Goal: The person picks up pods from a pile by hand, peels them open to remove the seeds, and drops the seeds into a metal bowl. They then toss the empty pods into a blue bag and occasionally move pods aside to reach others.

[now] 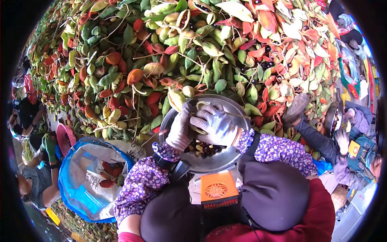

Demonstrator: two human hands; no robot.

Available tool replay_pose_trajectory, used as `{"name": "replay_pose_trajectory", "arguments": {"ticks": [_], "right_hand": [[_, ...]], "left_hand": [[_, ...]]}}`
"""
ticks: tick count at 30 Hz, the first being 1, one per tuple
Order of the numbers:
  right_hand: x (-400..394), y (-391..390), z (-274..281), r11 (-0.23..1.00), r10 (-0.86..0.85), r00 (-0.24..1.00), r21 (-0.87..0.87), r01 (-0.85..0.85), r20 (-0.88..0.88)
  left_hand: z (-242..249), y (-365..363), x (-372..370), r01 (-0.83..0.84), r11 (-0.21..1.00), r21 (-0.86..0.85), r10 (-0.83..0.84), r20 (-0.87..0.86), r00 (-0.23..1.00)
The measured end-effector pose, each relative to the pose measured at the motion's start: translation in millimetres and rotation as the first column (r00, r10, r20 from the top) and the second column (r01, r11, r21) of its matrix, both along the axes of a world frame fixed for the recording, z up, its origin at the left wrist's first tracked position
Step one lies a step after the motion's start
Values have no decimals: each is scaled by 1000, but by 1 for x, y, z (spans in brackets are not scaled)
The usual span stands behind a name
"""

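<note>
Both of my hands wear pale, stained knit gloves and meet over a round metal bowl point(225, 163). My left hand point(180, 127) has its fingers closed around a pale green pod point(176, 99) that sticks up past the fingertips. Beside it, my right hand point(215, 124) curls its fingers over something greenish, mostly hidden beneath them; a thin stem runs out to the right. Dark and pale seeds point(204, 148) lie in the bottom of the bowl, below my hands.
A large heap of green, red and orange pods point(161, 52) rises in front. On the left stands a blue-and-white bag point(92, 177) holding a few pods. An orange box point(219, 187) sits between my knees. Other people work at the far left and right; a shoe point(296, 108) is near the bowl.
</note>
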State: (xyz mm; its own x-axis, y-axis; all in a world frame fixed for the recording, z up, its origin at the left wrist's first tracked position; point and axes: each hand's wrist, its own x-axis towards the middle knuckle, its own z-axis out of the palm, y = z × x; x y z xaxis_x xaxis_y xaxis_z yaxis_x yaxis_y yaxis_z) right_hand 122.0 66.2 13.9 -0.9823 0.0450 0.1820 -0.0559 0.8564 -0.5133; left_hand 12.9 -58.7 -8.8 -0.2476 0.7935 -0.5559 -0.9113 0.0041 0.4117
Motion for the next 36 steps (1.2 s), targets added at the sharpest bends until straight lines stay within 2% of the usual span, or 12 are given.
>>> {"name": "replay_pose_trajectory", "arguments": {"ticks": [4, 8, 10, 14, 16, 18, 22, 24, 26, 28, 32, 36], "right_hand": [[-2, 2, -7, 996, 82, 996, 42, -80, -38], [15, 3, -6, 971, 231, 967, 31, -236, 106], [30, 5, -8, 970, 118, 993, -214, -117, -6], [21, 3, -10, 931, -94, 987, -364, 41, -130], [14, 3, 5, 992, 4, 999, -129, 2, 45], [9, -6, 5, 995, -20, 978, -90, 39, 206], [1, -6, 1, 992, -62, 972, -93, 85, 228], [-5, -5, 1, 997, -27, 914, -57, 54, 406], [4, -8, -12, 996, 19, 947, 76, -45, 320], [8, -3, -18, 997, 74, 943, -38, -65, 325], [18, 6, -29, 947, 31, 988, -313, -76, -149], [19, 11, -24, 929, -18, 983, -366, -52, -183]], "left_hand": [[4, -4, 1, -57, 998, 24, 57, -7, 998], [-10, -13, -4, 3, 1000, 17, -3, 18, 1000], [-5, -12, -7, -75, 996, -38, 69, -144, 987], [1, -11, -4, -98, 995, -26, 94, -129, 987], [7, -6, -4, -53, 998, 27, 57, -138, 989], [-7, -10, 0, -35, 998, -48, 32, -79, 996], [-12, -5, 2, -59, 995, -76, 46, -161, 986], [-1, -4, 6, -95, 991, -95, 80, -151, 985], [4, -7, 1, 34, 991, -133, -68, -263, 962], [2, -8, -2, -6, 993, -117, -19, -208, 978], [-11, -8, 0, -121, 992, -39, 121, 20, 992], [-5, -4, -7, -38, 998, -44, 39, 22, 999]]}}
